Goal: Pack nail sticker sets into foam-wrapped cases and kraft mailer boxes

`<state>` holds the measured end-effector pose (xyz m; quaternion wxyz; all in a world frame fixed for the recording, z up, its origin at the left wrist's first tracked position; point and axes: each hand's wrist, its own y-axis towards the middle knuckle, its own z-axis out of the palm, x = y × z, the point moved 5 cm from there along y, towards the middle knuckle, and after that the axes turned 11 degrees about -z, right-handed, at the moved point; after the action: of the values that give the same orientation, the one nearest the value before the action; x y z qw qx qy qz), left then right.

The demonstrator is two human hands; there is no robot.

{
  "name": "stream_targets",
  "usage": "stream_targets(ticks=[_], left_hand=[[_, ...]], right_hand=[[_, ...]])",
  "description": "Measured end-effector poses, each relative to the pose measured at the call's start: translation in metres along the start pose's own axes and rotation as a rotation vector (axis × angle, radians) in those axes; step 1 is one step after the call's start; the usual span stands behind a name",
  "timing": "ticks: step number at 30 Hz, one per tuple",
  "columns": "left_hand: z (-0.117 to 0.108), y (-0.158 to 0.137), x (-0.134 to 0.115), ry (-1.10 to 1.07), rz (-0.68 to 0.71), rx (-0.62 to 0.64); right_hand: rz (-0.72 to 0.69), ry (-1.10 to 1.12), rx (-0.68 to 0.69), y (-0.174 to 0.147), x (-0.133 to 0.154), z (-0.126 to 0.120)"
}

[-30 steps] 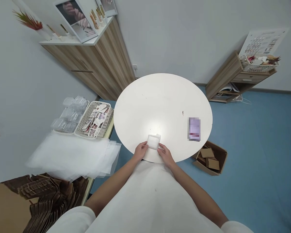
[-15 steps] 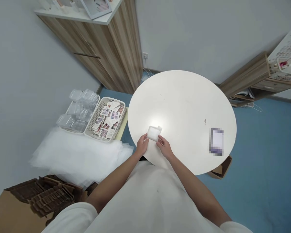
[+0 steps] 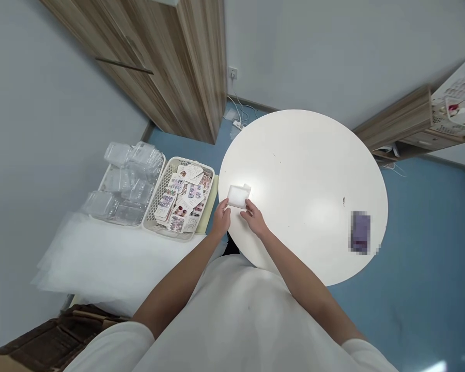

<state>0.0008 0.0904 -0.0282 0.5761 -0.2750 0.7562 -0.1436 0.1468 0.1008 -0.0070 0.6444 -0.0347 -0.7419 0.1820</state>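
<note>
A small white foam-wrapped packet lies near the left edge of the round white table. My left hand grips its left side and my right hand holds its near right corner. A small flap sticks up at the packet's far right corner. Both of my forearms reach in from the bottom of the view.
A white basket of printed cards and a tray of clear plastic cases stand left of the table, on a side table with white foam sheets. A blurred purple object lies at the table's right. Brown flat cardboard at bottom left; wooden cabinet behind.
The view has swung to the left and downward. The packet, held in both hands, now sits closer to the table's left edge, near the card basket.
</note>
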Motion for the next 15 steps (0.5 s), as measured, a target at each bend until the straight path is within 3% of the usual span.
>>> stream_targets(ticks=[15], left_hand=[[0.0005, -0.0008, 0.0005, 0.040, 0.095, 0.032]], right_hand=[[-0.014, -0.015, 0.018, 0.0020, 0.0033, -0.0026]])
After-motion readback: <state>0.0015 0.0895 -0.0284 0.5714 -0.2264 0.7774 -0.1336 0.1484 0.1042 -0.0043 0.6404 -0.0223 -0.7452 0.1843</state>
